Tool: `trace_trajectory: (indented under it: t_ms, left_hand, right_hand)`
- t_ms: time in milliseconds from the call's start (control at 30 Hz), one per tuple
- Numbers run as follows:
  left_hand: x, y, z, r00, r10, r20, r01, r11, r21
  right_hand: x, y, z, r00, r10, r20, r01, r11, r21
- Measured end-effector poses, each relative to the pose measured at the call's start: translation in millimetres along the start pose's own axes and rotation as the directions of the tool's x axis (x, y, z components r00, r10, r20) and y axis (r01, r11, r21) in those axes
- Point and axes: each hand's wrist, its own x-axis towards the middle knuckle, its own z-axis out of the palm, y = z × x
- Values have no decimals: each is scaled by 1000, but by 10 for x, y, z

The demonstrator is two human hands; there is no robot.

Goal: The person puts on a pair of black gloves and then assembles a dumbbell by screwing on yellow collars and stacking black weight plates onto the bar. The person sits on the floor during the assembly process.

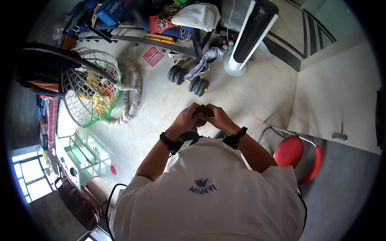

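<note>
Both my hands are together in front of my chest. My left hand (185,121) and my right hand (220,119) close their fingers around a small dark brown object (205,110). Its kind cannot be made out, since the fingers cover much of it. Each wrist wears a black band, the left band (171,143) and the right band (235,138). On the floor ahead of my hands lies a dumbbell with dark plates (175,75), and a pale purple cloth (205,63) is draped against it.
Ahead right stands a black and white tower fan (257,34). To the left is a netted hanging chair (90,88) with a wrapped ring base (136,86). A red-seated chair (288,152) is close on my right. A glass table (76,160) stands at far left.
</note>
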Motion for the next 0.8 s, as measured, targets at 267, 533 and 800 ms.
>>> trace_trajectory:
  t_ms: [267, 533, 800]
  left_hand:
    - [405, -565, -989, 991, 128, -39, -127, 991, 44]
    - [1212, -867, -1833, 986, 148, 82, -112, 934, -339]
    - [1953, -636, -2089, 996, 85, 39, -57, 886, -460]
  right_hand:
    - [1115, -225, 225, 999, 46, -14, -46, 999, -22]
    - [1983, -336, 199, 964, 36, -265, -49, 998, -44]
    - [2704, -196, -316, 947, 108, -302, -151, 981, -121]
